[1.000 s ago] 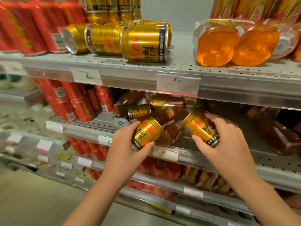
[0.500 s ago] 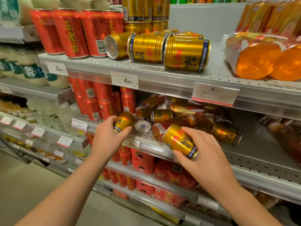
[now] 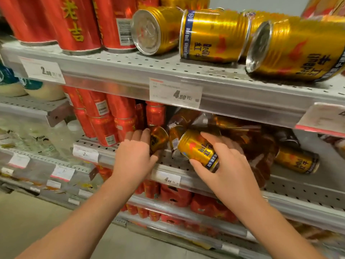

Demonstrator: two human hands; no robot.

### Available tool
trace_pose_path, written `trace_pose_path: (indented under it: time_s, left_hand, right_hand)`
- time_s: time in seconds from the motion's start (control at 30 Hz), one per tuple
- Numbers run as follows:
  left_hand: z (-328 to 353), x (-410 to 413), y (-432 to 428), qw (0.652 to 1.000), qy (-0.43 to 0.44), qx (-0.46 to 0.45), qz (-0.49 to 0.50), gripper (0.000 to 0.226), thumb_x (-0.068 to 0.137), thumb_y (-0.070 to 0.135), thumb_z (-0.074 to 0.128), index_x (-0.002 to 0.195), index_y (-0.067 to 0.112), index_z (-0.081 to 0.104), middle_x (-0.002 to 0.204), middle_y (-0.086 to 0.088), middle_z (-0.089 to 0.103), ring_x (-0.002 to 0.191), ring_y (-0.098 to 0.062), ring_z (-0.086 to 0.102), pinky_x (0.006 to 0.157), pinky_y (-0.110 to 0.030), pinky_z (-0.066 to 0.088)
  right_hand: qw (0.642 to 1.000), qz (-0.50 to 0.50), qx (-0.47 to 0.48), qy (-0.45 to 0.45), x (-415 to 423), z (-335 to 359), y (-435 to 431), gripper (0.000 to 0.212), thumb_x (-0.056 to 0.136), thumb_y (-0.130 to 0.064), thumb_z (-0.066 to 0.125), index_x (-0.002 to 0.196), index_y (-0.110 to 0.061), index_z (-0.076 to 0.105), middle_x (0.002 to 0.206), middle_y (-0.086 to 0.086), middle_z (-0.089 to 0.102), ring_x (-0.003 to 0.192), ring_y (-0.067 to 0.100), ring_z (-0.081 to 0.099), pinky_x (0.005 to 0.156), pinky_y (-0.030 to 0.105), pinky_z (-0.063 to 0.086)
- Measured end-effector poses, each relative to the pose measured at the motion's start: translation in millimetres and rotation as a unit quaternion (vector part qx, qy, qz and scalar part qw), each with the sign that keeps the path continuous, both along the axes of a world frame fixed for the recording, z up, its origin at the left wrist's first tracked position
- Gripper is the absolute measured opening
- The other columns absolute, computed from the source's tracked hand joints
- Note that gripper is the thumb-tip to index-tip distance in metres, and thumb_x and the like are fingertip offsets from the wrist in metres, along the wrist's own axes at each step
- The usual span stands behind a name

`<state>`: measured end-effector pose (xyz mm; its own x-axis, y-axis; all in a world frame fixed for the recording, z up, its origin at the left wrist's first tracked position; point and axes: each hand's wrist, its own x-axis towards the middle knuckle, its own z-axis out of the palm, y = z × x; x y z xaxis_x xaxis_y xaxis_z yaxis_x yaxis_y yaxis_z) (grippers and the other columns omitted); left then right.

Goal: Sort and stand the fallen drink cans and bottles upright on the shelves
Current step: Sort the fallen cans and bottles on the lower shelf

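Gold cans: we've got one in each hand on the mid shelf [image 3: 186, 161]. Left hand [image 3: 133, 157] is wrapped round a gold can [image 3: 157, 140] at the left edge of the pile, just beside the upright red cans [image 3: 119, 120]; can looks near upright or slightly tilted, label side in shadow so can't tell exactly. Right hand [image 3: 226, 165] grips a 2nd gold can [image 3: 197, 149], tilted, base toward us, lifted off the shelf deck just in front of the heap of brown bottles [image 3: 248, 139].

Step in hand, as we judge it: pulling gold cans out of the mixed heap and standing them next to the red row.

Next move needs: seat left can flat on the deck w/o knocking the reds, release, then rotate right can to vertical and set it beside.

Still to do: another gold can [image 3: 296, 161] lies on its side further right on this shelf, plus 3 fallen gold cans on the top shelf [image 3: 220, 71] – left one [image 3: 155, 28], middle [image 3: 214, 36], right [image 3: 298, 51]. Bottles also still lying down, so task is early on
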<state>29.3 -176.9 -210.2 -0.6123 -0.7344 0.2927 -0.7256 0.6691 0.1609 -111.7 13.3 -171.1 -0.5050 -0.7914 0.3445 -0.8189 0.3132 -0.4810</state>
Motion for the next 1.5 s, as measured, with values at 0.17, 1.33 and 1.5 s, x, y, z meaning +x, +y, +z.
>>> trace_pose_path:
  time_s: [0.17, 1.33, 1.5]
  left_hand:
    - [-6, -1, -4, 0.999, -0.022, -0.010, -0.023, 0.077, 0.081, 0.047, 0.076, 0.137, -0.002, 0.054, 0.116, -0.022, 0.064, 0.104, -0.043, 0.057, 0.081, -0.049, 0.050]
    - [35, -5, -5, 0.950, 0.110, 0.112, -0.271, 0.079, 0.085, 0.062, 0.067, 0.153, 0.030, 0.043, 0.150, 0.008, 0.051, 0.140, -0.010, 0.044, 0.115, -0.027, 0.036]
    - [33, -5, -6, 0.944, 0.113, 0.119, -0.287, 0.079, 0.086, 0.067, 0.062, 0.154, 0.035, 0.039, 0.151, 0.010, 0.049, 0.141, -0.008, 0.041, 0.114, -0.028, 0.038]
  right_hand:
    - [1.000, -0.001, 0.024, -0.014, 7, -1, -31, 0.063, 0.087, -0.058, 0.064, 0.143, -0.037, 0.045, 0.100, -0.014, 0.067, 0.091, 0.010, 0.063, 0.078, 0.030, 0.053]
    - [0.927, -0.196, 0.317, 0.047, -86, 13, -21, 0.053, 0.096, -0.069, 0.031, 0.122, -0.031, 0.058, 0.105, 0.001, 0.065, 0.093, 0.025, 0.061, 0.074, 0.035, 0.050]
    - [0.895, -0.219, 0.387, 0.026, -94, 17, -52, 0.069, 0.093, -0.076, 0.027, 0.128, -0.025, 0.057, 0.111, 0.004, 0.065, 0.096, 0.026, 0.060, 0.080, 0.035, 0.048]
